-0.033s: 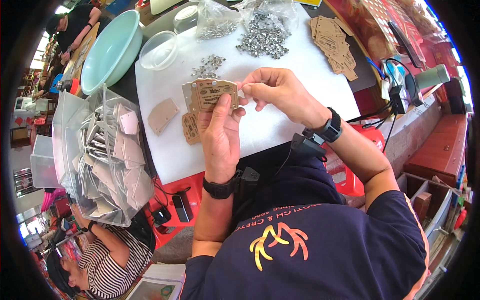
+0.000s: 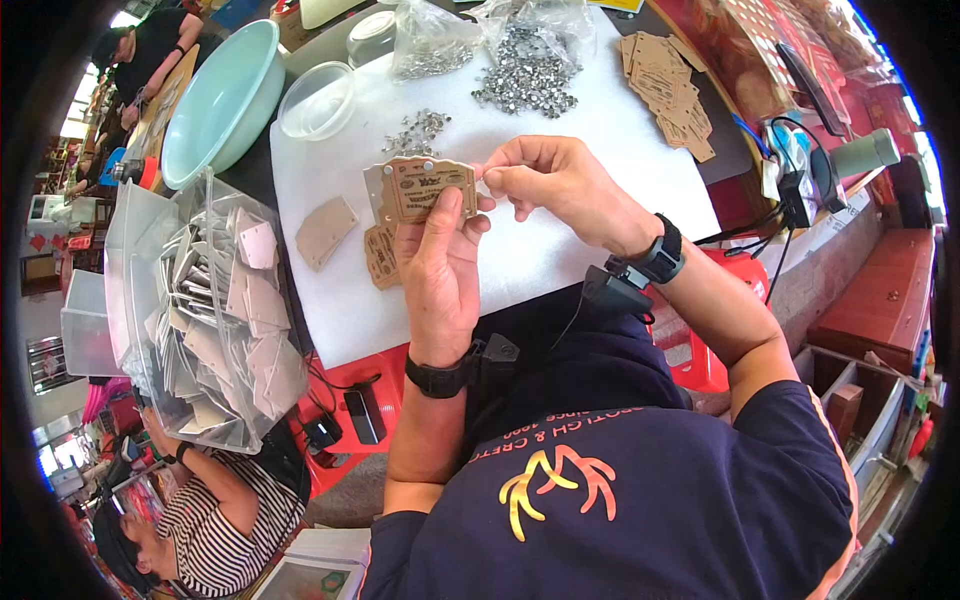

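Note:
My left hand (image 2: pixel 440 270) grips a small stack of printed brown cardboard cards (image 2: pixel 385 195), its thumb across the front. Bright metal studs sit along the upper part of the top card. At the stack's right edge, my right hand (image 2: pixel 545 185) is closed with thumb and forefinger pinched; whatever is between the fingertips is too small to make out. Below the stack, another printed card (image 2: pixel 381 262) lies partly hidden by my left hand. Further left rests a plain cardboard piece (image 2: pixel 326 232). A loose scatter of small metal pieces (image 2: pixel 418 130) lies just beyond the stack.
A white foam sheet (image 2: pixel 560 270) covers the table. Bags (image 2: pixel 435 45) and a large heap of metal pieces (image 2: pixel 530 85) stand at the back; printed cards (image 2: pixel 665 85) lie far right. Left are a clear bin (image 2: pixel 250 425) of cards and a pale-green basin (image 2: pixel 265 95). Two people work nearby.

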A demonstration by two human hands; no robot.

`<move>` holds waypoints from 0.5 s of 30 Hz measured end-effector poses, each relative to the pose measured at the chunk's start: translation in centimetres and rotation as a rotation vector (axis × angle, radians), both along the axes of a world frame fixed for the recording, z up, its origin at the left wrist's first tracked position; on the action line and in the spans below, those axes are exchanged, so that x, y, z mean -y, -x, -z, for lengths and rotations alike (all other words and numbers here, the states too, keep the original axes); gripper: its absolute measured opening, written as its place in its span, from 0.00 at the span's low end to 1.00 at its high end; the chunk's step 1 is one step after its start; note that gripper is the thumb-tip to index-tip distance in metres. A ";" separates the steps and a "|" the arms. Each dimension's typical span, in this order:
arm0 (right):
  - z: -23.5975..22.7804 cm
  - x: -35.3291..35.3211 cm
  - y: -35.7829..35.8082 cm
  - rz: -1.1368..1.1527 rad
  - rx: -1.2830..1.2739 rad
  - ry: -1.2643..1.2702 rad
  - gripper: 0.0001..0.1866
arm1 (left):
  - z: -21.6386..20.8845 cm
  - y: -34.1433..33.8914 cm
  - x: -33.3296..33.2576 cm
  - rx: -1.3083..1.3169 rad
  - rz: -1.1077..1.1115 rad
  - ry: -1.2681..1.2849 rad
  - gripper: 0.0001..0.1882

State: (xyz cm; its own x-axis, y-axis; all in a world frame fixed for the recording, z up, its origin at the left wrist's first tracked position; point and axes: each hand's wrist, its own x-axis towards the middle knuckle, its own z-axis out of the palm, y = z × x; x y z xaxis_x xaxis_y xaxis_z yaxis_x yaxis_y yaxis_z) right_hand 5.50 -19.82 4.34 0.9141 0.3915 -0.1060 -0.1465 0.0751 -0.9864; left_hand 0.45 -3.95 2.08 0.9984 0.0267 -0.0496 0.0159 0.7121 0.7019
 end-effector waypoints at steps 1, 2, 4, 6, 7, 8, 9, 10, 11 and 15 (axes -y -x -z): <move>-0.1 0.0 0.0 -0.031 -0.021 -0.013 0.11 | 0.0 0.0 0.0 -0.003 -0.003 -0.001 0.14; -0.3 0.0 0.0 -0.032 -0.021 -0.012 0.11 | -0.1 0.0 0.0 -0.003 -0.004 -0.001 0.14; -0.5 0.1 0.0 -0.035 -0.022 0.016 0.11 | -0.2 0.1 0.1 0.006 -0.024 -0.017 0.12; -0.4 0.2 -0.1 -0.041 -0.036 0.002 0.11 | -0.1 0.0 0.2 0.006 -0.016 -0.011 0.11; -0.3 0.2 -0.1 -0.045 -0.050 -0.011 0.12 | -0.1 0.0 0.3 0.006 -0.005 -0.005 0.11; -0.4 0.3 -0.2 -0.044 -0.050 -0.010 0.12 | -0.1 0.0 0.3 0.006 -0.004 -0.005 0.11; -0.5 0.3 -0.2 -0.061 -0.074 -0.017 0.12 | -0.2 0.0 0.4 -0.003 -0.007 0.005 0.11; -0.5 0.3 -0.3 -0.080 -0.098 -0.025 0.11 | -0.2 0.0 0.4 -0.012 -0.012 0.014 0.11; -0.5 0.3 -0.3 -0.082 -0.097 -0.026 0.11 | -0.3 0.0 0.5 -0.011 -0.014 0.013 0.11; -0.3 0.7 -0.7 -0.160 -0.227 -0.181 0.11 | -0.4 -0.2 0.6 -0.013 -0.003 0.000 0.11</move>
State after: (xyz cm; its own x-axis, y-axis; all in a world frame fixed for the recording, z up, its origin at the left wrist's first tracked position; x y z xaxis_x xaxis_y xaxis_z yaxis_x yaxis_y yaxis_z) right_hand 6.25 -20.53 4.59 0.8004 0.5592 -0.2160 -0.3856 0.2044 -0.8998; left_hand 0.63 -4.52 2.50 0.9976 0.0292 -0.0623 0.0230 0.7119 0.7019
